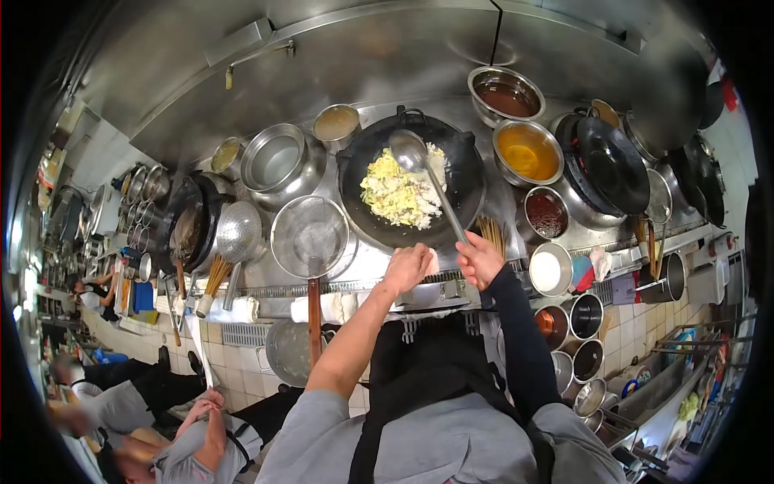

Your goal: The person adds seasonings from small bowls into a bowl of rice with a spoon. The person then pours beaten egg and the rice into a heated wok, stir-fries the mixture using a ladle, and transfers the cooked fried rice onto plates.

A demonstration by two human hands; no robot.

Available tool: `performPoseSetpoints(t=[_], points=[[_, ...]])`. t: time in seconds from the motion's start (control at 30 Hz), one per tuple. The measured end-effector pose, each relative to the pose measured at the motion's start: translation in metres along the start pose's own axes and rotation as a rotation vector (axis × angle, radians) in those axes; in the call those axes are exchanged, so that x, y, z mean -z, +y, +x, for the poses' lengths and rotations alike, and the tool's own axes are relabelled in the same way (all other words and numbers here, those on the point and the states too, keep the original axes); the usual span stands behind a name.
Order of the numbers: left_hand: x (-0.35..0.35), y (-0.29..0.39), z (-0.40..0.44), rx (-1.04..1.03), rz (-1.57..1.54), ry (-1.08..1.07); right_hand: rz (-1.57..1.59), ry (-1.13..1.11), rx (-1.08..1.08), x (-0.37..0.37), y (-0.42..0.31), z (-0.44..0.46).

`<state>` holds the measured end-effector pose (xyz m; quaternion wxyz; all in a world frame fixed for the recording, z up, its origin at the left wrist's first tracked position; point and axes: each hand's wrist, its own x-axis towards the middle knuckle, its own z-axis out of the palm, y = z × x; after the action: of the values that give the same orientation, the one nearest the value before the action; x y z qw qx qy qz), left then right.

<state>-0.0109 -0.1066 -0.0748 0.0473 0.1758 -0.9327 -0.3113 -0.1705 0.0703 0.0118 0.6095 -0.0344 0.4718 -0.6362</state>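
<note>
Steel counter [501, 202] spans mid-frame. Right hand [481, 260] grips a ladle [441, 196]; left hand [409, 267], hold unclear, curls at the wok's [465, 187] lower rim.

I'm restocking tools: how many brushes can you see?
2: one brush beside the right hand, another brush beside the perforated skimmer. Others may be hidden.

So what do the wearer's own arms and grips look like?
Left arm: grey short sleeve, forearm uncovered. Right arm: dark, close-fitting long sleeve down to the wrist, emerging from a grey upper sleeve. Left grip and right grip: five-fingered hands, no gloves visible. No cables or readable markings on either arm.
</note>
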Motion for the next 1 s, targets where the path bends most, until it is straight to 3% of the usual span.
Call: performPoseSetpoints(t=[0.03, 0.13, 0.23, 0.27, 0.33, 0.4, 0.47, 0.57, 0.6, 0.67, 0.77, 0.8, 0.87, 0.93, 1.0], points=[[0.000, -0.001, 0.001, -0.019, 0.007, 0.009, 0.084, -0.077, 0.018, 0.001, 0.002, 0.004], [-0.005, -0.005, -0.001, -0.052, 0.021, 0.027, 0.668, -0.159, -0.312, 0.034, 0.039, 0.056], [-0.005, -0.004, -0.001, -0.014, 0.064, 0.040, -0.509, 0.112, -0.026, -0.023, 0.034, -0.033], [-0.009, 0.007, -0.007, 0.033, 0.085, 0.054, -0.732, 0.183, -0.032, -0.046, 0.026, -0.080], [0.012, 0.039, -0.023, 0.023, 0.041, 0.146, -1.319, 0.088, 0.577, -0.016, 0.014, -0.137], [0.062, 0.093, -0.058, -0.090, -0.092, 0.273, -1.247, 0.016, 0.126, -0.030, -0.040, -0.205], [0.073, 0.098, -0.062, -0.091, -0.106, 0.289, -1.331, -0.032, 0.062, -0.038, -0.067, -0.228], [0.030, 0.062, -0.046, -0.006, -0.139, 0.217, -1.464, 0.077, 0.291, 0.007, -0.020, -0.166], [-0.002, 0.046, -0.047, -0.019, -0.074, 0.202, -1.503, 0.143, 0.210, -0.004, -0.021, -0.142], [-0.052, 0.025, -0.061, -0.051, 0.060, 0.177, -1.551, 0.261, 0.426, 0.034, 0.021, -0.086], [-0.068, 0.036, -0.121, -0.120, 0.078, 0.158, -1.518, 0.336, 0.380, -0.001, 0.020, -0.100], [-0.053, 0.055, -0.137, -0.107, 0.083, 0.113, -1.497, 0.323, 0.381, -0.013, 0.014, -0.116], [-0.009, 0.087, -0.139, -0.186, 0.009, 0.298, -1.494, 0.271, 0.392, -0.027, -0.007, -0.153], [0.054, 0.103, -0.107, -0.196, -0.025, 0.300, -1.370, 0.098, 0.473, 0.000, -0.020, -0.181], [0.074, 0.099, -0.066, -0.126, -0.049, 0.281, -1.393, 0.054, 0.216, 0.002, -0.040, -0.183]])
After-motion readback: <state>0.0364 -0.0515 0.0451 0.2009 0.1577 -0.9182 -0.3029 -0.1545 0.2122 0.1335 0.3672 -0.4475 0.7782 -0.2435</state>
